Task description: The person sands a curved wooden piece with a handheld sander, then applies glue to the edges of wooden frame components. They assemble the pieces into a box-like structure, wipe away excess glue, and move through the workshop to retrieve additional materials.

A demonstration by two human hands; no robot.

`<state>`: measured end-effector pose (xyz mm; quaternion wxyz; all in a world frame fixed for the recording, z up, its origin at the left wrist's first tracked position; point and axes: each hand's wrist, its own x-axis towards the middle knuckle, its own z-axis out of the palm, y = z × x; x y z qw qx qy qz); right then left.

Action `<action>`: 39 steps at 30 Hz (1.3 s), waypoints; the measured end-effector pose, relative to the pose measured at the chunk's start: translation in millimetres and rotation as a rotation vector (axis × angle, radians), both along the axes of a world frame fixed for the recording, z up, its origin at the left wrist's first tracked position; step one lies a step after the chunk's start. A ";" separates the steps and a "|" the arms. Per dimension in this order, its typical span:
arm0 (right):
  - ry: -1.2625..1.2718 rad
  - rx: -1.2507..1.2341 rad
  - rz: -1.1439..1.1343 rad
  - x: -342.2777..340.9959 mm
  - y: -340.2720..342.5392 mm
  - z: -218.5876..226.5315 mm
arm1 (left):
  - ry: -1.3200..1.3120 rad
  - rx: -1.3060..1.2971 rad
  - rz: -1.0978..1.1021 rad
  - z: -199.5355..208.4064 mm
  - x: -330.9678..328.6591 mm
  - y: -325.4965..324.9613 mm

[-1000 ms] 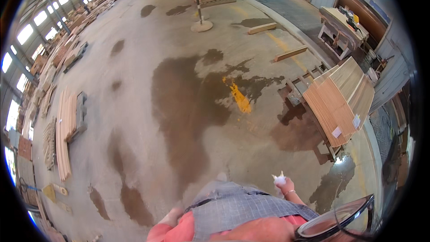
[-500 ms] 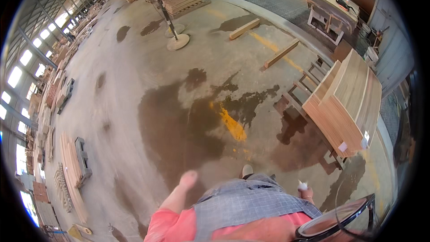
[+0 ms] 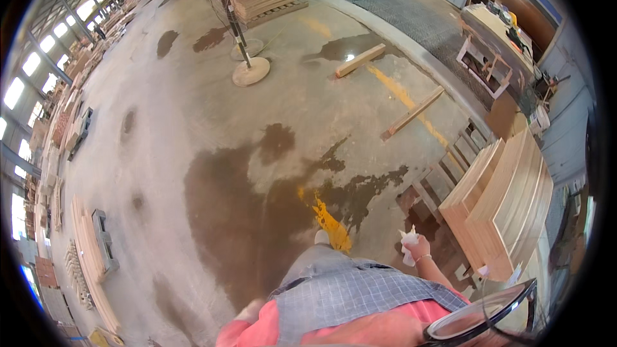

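My right hand (image 3: 421,248) is closed round a small white object (image 3: 408,256) with a pale pointed tip, shaped somewhat like a squeeze bottle. It is held out ahead of me, in front of the stacked wooden panels (image 3: 508,212) at the right, and does not touch them. My left hand (image 3: 247,312) hangs low by my left side, near no object. Motion smears it, and its fingers do not show clearly. One shoe (image 3: 321,237) shows on the wet floor beyond my grey checked apron (image 3: 360,289).
Dark wet patches (image 3: 238,218) spread over the concrete. Two timber beams (image 3: 411,114) lie ahead on the right. A pedestal fan's round base (image 3: 251,72) stands farther off, before a board stack (image 3: 263,0). A cluttered workbench (image 3: 495,35) stands at the far right. Planks (image 3: 90,250) lie at the left.
My right hand has risen and swung forward with the white object. My left hand has dropped back toward my side. The surroundings have shifted in view, and my shoe shows farther forward.
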<state>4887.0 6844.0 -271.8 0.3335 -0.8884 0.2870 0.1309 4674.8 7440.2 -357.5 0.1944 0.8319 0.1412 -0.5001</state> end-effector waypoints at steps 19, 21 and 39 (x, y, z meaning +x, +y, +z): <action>0.061 0.156 -0.253 373.3 -47.6 -18.6 | -1.157 -0.172 0.172 276.6 795.3 -171.6; -0.054 0.008 -0.066 461.2 -37.6 -20.6 | -1.118 -0.216 0.215 294.2 835.6 -178.4; 0.109 0.025 -0.173 672.3 -25.4 -45.3 | -0.339 -0.199 -0.674 84.7 1067.6 -33.7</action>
